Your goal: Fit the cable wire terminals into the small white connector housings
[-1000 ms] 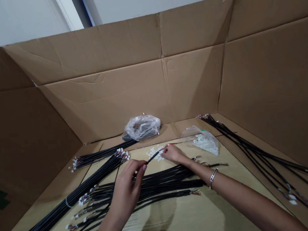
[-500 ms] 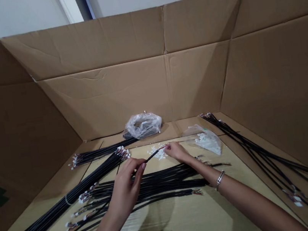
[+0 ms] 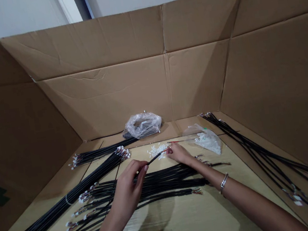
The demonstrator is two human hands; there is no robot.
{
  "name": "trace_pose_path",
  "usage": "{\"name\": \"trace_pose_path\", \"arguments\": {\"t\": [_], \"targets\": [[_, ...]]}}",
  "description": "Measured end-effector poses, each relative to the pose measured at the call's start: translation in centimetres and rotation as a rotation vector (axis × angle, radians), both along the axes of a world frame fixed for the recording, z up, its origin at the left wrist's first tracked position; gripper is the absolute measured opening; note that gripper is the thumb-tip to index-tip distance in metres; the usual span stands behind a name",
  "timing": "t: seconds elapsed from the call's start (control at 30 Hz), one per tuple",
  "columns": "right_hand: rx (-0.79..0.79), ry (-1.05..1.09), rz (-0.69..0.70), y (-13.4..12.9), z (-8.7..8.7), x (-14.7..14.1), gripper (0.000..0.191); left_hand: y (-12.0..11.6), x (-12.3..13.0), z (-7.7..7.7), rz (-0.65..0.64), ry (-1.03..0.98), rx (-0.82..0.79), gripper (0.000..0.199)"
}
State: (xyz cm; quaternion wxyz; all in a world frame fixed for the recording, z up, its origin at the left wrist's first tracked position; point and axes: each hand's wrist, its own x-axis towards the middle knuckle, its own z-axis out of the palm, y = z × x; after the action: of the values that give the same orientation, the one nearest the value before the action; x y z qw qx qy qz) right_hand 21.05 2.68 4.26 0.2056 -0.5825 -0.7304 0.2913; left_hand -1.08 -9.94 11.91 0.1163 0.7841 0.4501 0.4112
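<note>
My left hand (image 3: 133, 178) is closed around a black cable (image 3: 154, 158), thumb and forefinger gripping it a little way back from its end. Thin coloured wires fan out of that end, reaching to my right hand (image 3: 177, 153), whose fingertips are pinched on them. Whether a small connector is also between those fingers is hidden. Just behind the wire ends lies a pile of small white connectors (image 3: 156, 150). Beneath both hands a row of black cables (image 3: 164, 185) lies crosswise, several with white connectors at their left ends and bare wires at the right.
A tied bundle of black cables (image 3: 94, 178) runs along the left. At the back sits a clear plastic bag (image 3: 142, 125); another bag (image 3: 208, 142) holds white connectors. A thin red item (image 3: 173, 142) lies nearby. More cables (image 3: 251, 149) stretch along the right. Cardboard walls (image 3: 105, 99) enclose the surface.
Both hands have shifted very slightly to the right with the cable. The wire ends are now at the right fingertips, lower than before, and the thin red item behind them shows.
</note>
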Motion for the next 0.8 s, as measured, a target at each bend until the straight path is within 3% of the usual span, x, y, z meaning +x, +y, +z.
{"name": "trace_pose_path", "arguments": {"t": [0.43, 0.8], "targets": [[0.076, 0.33, 0.023, 2.1, -0.9, -0.4, 0.032, -0.1, -0.3, -0.8, -0.014, -0.013, 0.065, 0.03], [0.13, 0.456, 0.052, 1.6, -1.6, -0.4, 0.033, -0.1, -0.4, -0.6, -0.031, -0.004, 0.088, 0.029]]}}
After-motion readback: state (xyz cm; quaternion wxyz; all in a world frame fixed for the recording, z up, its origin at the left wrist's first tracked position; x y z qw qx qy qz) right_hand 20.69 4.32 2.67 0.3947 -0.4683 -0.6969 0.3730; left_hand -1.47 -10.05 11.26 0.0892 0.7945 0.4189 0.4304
